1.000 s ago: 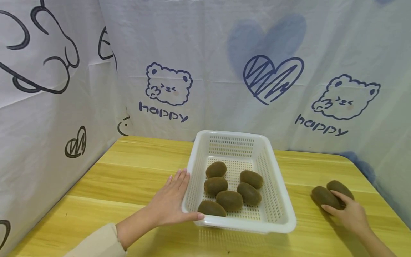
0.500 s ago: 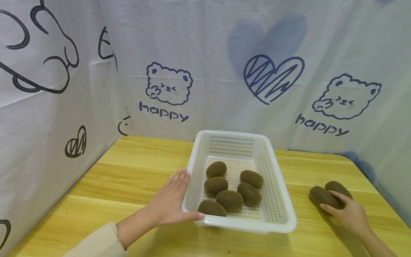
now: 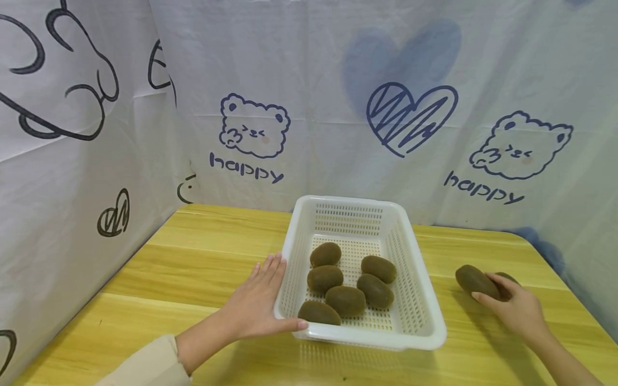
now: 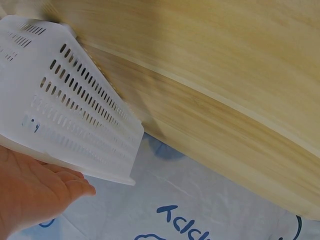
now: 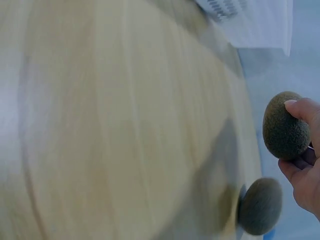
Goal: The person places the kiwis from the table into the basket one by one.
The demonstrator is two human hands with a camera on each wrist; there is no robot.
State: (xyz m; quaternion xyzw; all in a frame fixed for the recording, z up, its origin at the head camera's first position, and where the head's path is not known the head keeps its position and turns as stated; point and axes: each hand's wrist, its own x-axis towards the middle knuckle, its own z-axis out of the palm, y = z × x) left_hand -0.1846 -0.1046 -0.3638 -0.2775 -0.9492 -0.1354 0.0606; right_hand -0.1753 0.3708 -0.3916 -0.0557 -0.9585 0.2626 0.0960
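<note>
In the head view a white perforated plastic basket (image 3: 369, 333) holds several brown kiwis (image 3: 345, 301). My left hand (image 3: 256, 305) rests along its left side with straight fingers, the thumb lying over the near rim. The left wrist view has the basket's slotted wall (image 4: 85, 95) and this hand (image 4: 37, 192) against its rim. Off to the right, my right hand (image 3: 519, 308) grips one kiwi (image 3: 475, 281) between thumb and fingers. The right wrist view gives that kiwi (image 5: 284, 129) raised above the table. A second loose kiwi (image 5: 261, 206) lies on the tabletop, partly behind the hand in the head view.
The wood-patterned table (image 3: 193, 268) reaches back to a white curtain (image 3: 309, 107) printed with bears, hearts and lettering. Another printed sheet (image 3: 87, 214) hangs along the left edge. The table's right edge runs close beyond the loose kiwi.
My right hand has lifted the gripped kiwi up and to the left, away from the other one, which stays on the table. The left hand and basket have not moved.
</note>
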